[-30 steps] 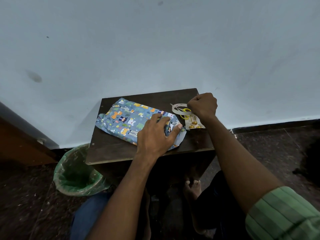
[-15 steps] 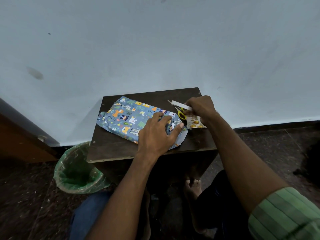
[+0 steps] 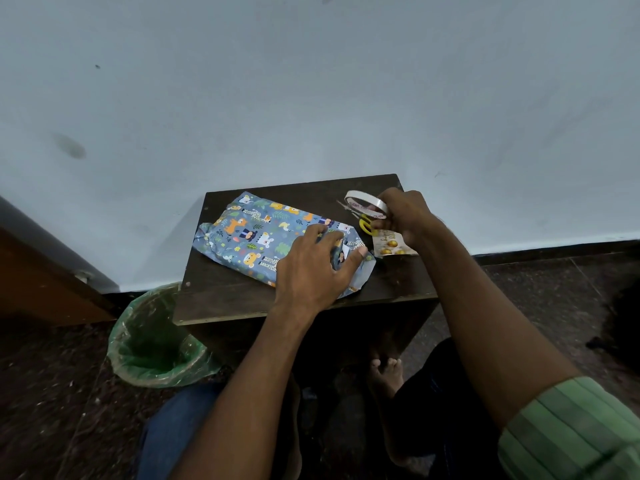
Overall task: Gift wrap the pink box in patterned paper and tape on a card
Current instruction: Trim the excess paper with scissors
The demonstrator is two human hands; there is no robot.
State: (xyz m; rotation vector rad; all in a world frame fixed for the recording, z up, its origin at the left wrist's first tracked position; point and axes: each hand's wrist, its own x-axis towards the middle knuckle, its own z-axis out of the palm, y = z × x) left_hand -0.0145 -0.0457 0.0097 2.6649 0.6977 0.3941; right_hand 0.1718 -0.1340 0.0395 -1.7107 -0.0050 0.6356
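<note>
The left hand (image 3: 311, 268) lay with fingers spread flat, pressing the folded right end of one wrapped box (image 3: 266, 239), which lay in blue animal-patterned paper near the middle of the table. The right hand (image 3: 403, 216) pinched one tape roll (image 3: 365, 204), raised at the far right. Beneath it lay one pair of yellow-handled scissors (image 3: 366, 226) and one card (image 3: 391, 244). One dark wooden table (image 3: 242, 299) stood against a pale wall (image 3: 311, 81); one green-lined bin (image 3: 156, 341) stood on the dark floor at the left.
</note>
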